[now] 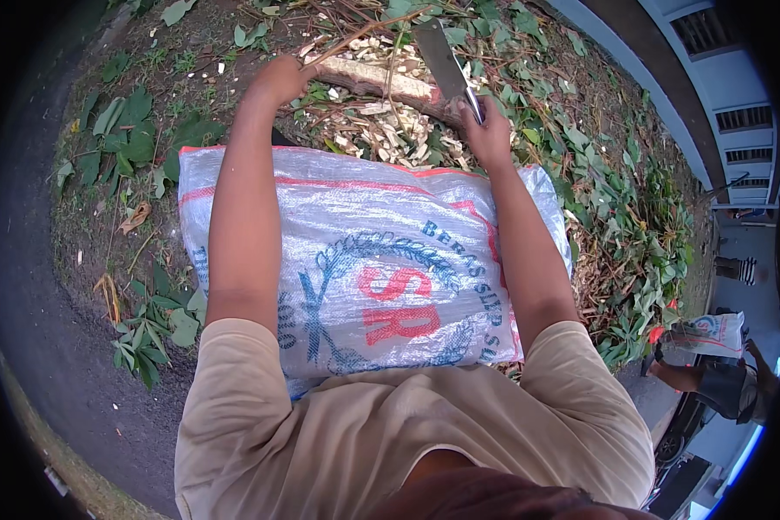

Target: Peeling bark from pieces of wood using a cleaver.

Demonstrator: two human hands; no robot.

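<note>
My left hand (285, 79) grips a thin brown branch (357, 34) that slants up to the right, above the left end of a log. My right hand (484, 130) is closed round the handle of a cleaver-like knife (441, 62), its broad blade pointing up and left. Between the hands lies the log (380, 81), its upper face cut to pale wood and dark bark along its lower edge. The knife's lower part overlaps the log's right end. Pale wood chips (400, 135) surround it. A woven plastic sack (390, 273) with printing covers my lap.
Leafy cuttings (598, 162) and more chips spread along the right. Green leaves (130, 136) lie on soil at the left, beside dark pavement (32, 260). At the far right are a person (721, 383) by another sack (712, 335), a parked vehicle and a building.
</note>
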